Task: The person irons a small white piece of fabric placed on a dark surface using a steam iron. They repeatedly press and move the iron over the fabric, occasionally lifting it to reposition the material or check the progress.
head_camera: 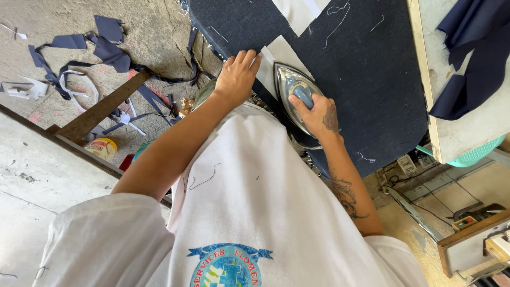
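While the left hand (237, 74) is lying flat with fingers spread on the edge of a white strip (280, 53), pinning it to the dark blue surface (366, 69), the right hand (317, 112) is wrapping closed around the blue handle of an iron (294, 94). The iron is sitting sole down on the surface, its tip pointing away from the person and resting just beside the strip, touching its near end. The two hands are working near each other, the iron lying between them. A second white strip (297, 11) is lying farther up the surface. Dark blue cloth (473, 58) is draping over a pale bench (451, 133) to the right. Blue and white scraps (79, 58) are littering the concrete floor (32, 175) to the left, near a yellow tub (102, 148).
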